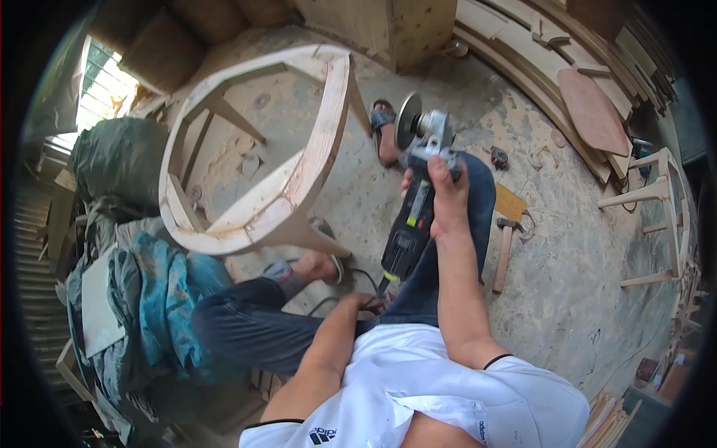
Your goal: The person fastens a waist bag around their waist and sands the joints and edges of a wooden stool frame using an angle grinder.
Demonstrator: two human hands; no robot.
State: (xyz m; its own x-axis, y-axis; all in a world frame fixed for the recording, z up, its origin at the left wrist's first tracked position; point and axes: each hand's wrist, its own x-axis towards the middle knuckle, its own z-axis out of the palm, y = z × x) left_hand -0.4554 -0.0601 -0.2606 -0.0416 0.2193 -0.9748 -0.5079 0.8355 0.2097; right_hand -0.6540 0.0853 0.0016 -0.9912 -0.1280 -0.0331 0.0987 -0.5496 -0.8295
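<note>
Angle grinder (409,224) up over your right leg (482,196), to the right of the wooden frame (317,168). Your right hand (447,198) is wrapped round the tool's upper body, just below the metal head, thumb uppermost. Long axis slants: head away from you and a little right, cord boot (385,283) back toward your lap. Disc (408,122) sits left of the head, seen nearly edge-on, its face toward the frame but apart from it. Your left hand (364,302) is low, near the cord boot; whether its fingers grip anything, I cannot tell.

Writing: "adidas" with its striped mark on your white shirt (455,358), and "adidas" again, running lengthwise, on the other side. Grinder carries bright green and red patches; its lettering is too small to read. Hammer (503,260) on the floor at your right, head away from you.
</note>
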